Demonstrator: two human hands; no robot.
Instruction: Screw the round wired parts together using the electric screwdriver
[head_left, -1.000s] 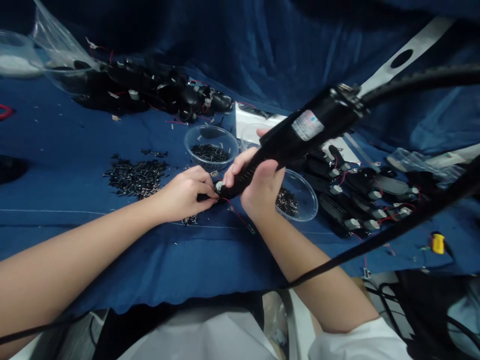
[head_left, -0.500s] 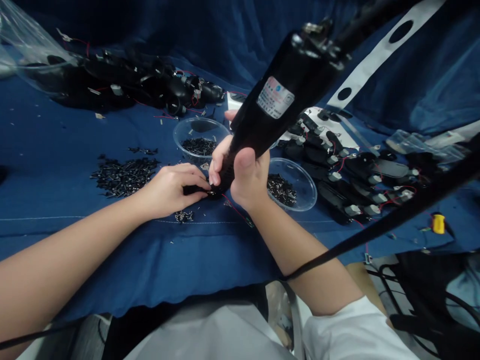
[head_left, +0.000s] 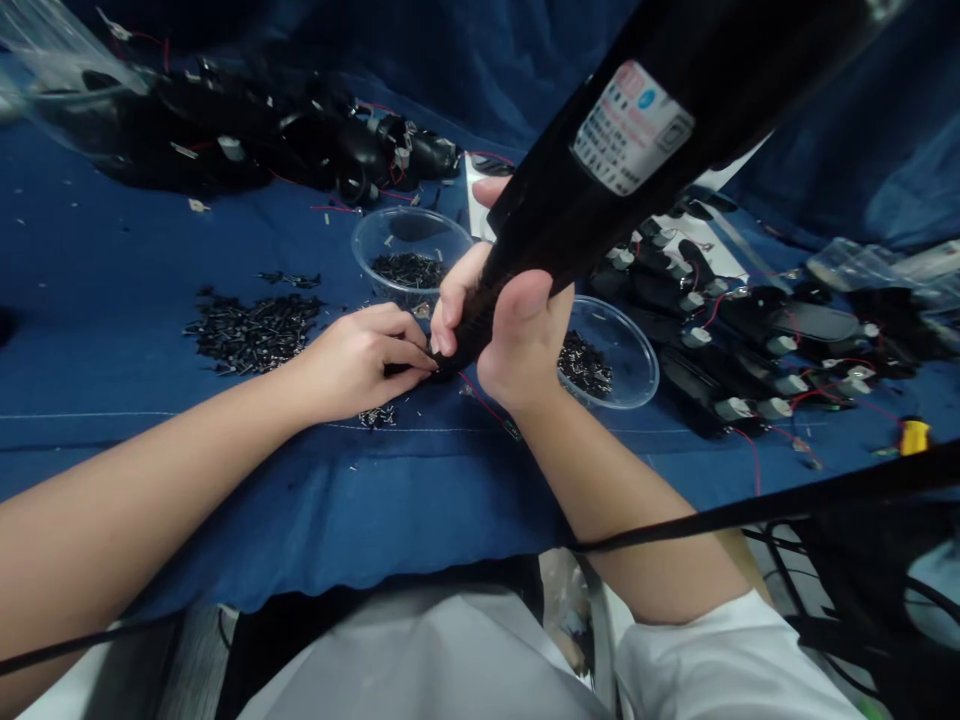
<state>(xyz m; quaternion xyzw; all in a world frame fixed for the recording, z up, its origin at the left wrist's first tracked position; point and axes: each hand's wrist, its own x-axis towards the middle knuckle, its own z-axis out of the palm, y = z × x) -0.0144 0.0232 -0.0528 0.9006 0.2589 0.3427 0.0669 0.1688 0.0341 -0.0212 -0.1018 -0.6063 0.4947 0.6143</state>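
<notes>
The right hand (head_left: 525, 350) is closed around the tool (head_left: 555, 215), whose long axis slopes over the table (head_left: 315, 510) up rightward from its low end, beside the fingertips of the left hand (head_left: 349, 365); whether these pinch anything cannot be told.

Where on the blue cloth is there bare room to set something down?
Left of the small-parts pile, above the left forearm; also the front cloth between it and the right forearm. Crowded: the right side, with wired black units.

Blue-draped tabletop (head_left: 97, 280)
Bearing a clear tub (head_left: 358, 246), black pieces (head_left: 251, 330) left of it, black housings (head_left: 360, 150) behind it, second tub (head_left: 654, 365) front-right.
</notes>
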